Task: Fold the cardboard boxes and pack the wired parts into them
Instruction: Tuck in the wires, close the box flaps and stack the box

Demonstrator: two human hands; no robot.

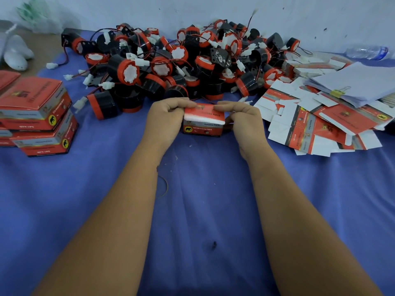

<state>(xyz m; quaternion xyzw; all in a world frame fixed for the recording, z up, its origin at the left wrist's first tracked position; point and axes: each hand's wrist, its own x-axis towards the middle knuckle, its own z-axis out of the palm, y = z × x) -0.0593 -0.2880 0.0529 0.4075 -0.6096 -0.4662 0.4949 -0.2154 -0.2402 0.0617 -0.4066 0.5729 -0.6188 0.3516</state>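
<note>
Both hands meet at one small red cardboard box (203, 122) printed with white and grey bands, which stands on the blue cloth-covered tabletop (203, 199) in the middle of the view. The left hand (164, 118) pinches the box's top flap at its left corner, fingers curled over the edge; the right hand (243, 118) pinches the same flap at the right corner. Just beyond the box lies a large heap of black and red round wired parts (181, 60) with white plug connectors, piled against the pale wall. To the left, stacked finished red boxes (38, 116) sit near the edge. To the right, a spread of flat unfolded red and white box blanks (320, 124) lies under a clipped sheaf of white paper (359, 84).
</note>
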